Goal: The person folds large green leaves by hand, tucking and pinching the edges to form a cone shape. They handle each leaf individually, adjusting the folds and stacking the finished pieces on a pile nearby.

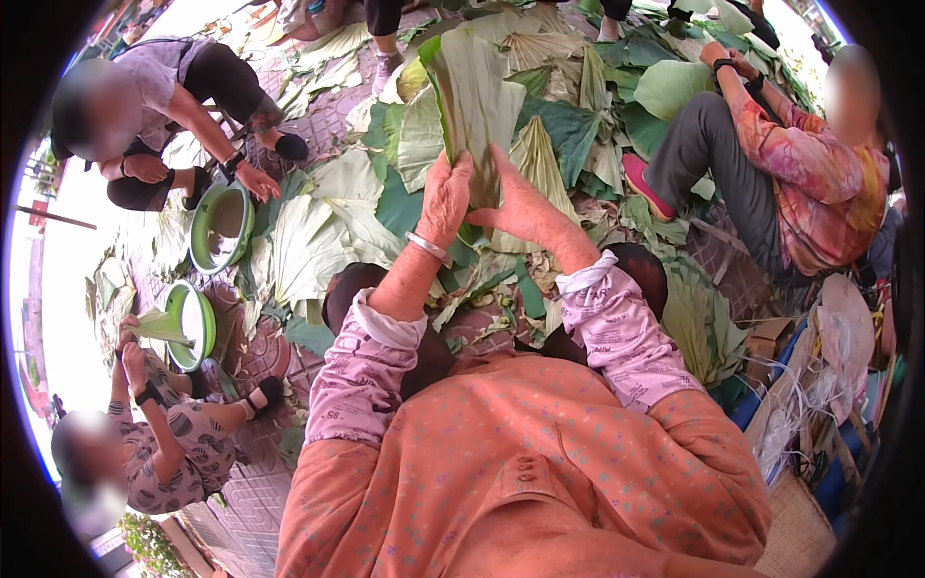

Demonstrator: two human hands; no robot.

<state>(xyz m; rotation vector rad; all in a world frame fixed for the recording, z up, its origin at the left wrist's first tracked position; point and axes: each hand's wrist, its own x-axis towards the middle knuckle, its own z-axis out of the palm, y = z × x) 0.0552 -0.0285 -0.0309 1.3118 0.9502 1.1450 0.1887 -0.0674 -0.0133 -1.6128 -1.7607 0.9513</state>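
Gripping a large pale-green leaf [477,91] low on its left side, our left hand [446,196] has its fingers drawn together and clamped on it. Our right hand [533,207] is more open: a finger reaches up along the leaf's right side, while the thumb stretches well apart toward the left; we cannot tell how firmly the hidden fingers press. We see the leaf standing nearly upright in front of us, its upper part spread beyond both hands. It looks folded lengthwise, with veins running up its pale surface and a brighter green strip along the left edge. Around it we have more leaves [328,236], pale and dark green, lying overlapped on the reddish paving [262,352]. Our left wrist carries a silvery bracelet [429,249].
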